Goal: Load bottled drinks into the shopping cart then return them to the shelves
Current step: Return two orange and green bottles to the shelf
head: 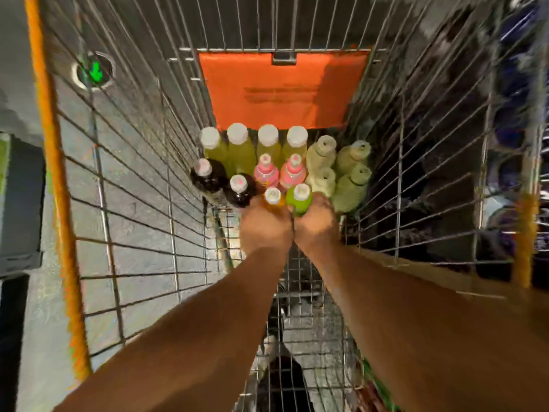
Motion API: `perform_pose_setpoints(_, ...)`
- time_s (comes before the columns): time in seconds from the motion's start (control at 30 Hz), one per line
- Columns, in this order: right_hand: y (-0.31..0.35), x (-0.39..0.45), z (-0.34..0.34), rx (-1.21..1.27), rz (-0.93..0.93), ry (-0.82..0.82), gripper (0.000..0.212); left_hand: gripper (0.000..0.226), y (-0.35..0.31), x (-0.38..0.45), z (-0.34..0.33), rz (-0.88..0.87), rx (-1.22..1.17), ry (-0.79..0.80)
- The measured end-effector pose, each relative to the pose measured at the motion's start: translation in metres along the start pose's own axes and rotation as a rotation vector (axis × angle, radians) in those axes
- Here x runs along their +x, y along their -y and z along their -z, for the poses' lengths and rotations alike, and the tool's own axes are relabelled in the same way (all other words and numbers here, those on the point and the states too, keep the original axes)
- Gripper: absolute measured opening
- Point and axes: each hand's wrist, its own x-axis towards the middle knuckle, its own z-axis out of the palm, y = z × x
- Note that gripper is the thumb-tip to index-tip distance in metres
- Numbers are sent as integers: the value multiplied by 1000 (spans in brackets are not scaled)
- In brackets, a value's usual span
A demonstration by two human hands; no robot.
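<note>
I look down into a wire shopping cart (142, 185). My left hand (264, 230) grips an orange bottle (273, 200) with a white cap. Right beside it, my right hand (318, 221) grips a green bottle (300, 196) with a white cap. Both bottles stand upright at the near end of a cluster on the cart floor. Behind them stand two pink bottles (280, 172), two dark bottles (225, 182), several yellow-green bottles (255, 147) and several pale green bottles (338, 168).
An orange flap (282, 90) hangs on the cart's far wall. Orange trim (56, 179) runs along the left rim. Dark shelves with blue items (514, 93) lie beyond the right wall. Grey floor shows through the left wall, and bare wire floor lies under my forearms.
</note>
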Motion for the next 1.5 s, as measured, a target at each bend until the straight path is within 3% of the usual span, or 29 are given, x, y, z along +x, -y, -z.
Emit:
perform_pose_setpoints(0.23, 3, 5, 0, 273, -204, 12, 43, 28, -5, 7, -14, 155, -255, -23)
perform_pose_setpoints(0.53, -2, -12, 6, 229, -94, -17, 60, 19, 4, -4, -1, 53, -95, 29)
perform_pose_setpoints(0.63, 1, -33, 15, 188, -47, -79, 64, 19, 6, -16, 16, -77, 7, 46)
perform_pose_setpoints(0.77, 15, -73, 38, 276, -44, -127, 40, 21, 4, -46, 57, -289, -58, 66)
perform_pose_setpoints(0.83, 23, -97, 50, 276, -50, -157, 43, 22, 4, -61, 80, -383, -55, 82)
perform_pose_setpoints(0.9, 32, -124, 62, 241, -65, -231, 39, 22, 1, -77, 106, -479, -38, 101)
perform_pose_setpoints(1.0, 50, -174, 87, 295, -123, -309, 31, 42, -8, -108, 149, -542, -191, 206)
perform_pose_setpoints(1.07, 64, -215, 104, 328, -97, -430, 24, 39, -11, -131, 183, -648, -102, 169)
perform_pose_setpoints(1.33, 125, -391, 186, 480, -153, -830, 38, 31, -33, -250, 313, -1118, -23, 243)
perform_pose_setpoints(1.5, 114, -497, 252, 473, -210, -996, 44, 27, -49, -348, 346, -1376, -4, 364)
